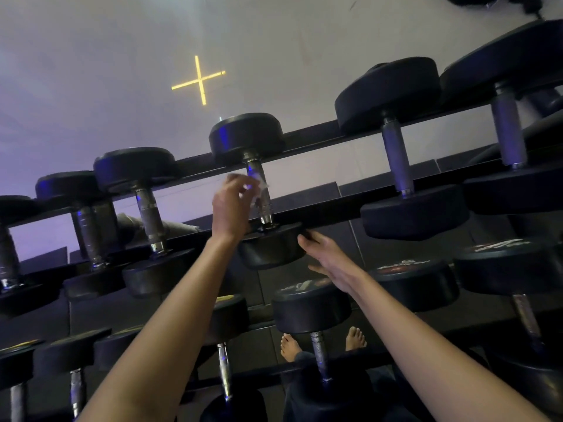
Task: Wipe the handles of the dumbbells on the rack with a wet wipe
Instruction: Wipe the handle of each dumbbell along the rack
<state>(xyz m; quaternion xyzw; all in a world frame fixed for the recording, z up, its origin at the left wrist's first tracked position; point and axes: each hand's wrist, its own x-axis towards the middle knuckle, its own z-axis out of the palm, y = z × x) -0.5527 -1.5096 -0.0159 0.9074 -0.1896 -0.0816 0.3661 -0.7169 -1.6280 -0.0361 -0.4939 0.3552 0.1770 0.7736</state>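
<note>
The left hand (231,205) is raised to the top tier of the dumbbell rack (335,205), its fingers (240,184) curled and pinching a blurred, pale wet wipe (259,186) against the metal handle (265,208) of the middle dumbbell (246,138). The right hand (327,260) reaches lower, fingers straight and close together, their tips at the front rail just beside that dumbbell's near head (271,252). Bare feet (292,345) show on the floor below.

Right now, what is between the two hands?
Head view: the dumbbell's near black head sits between the left hand, holding the wet wipe, and the right hand.
</note>
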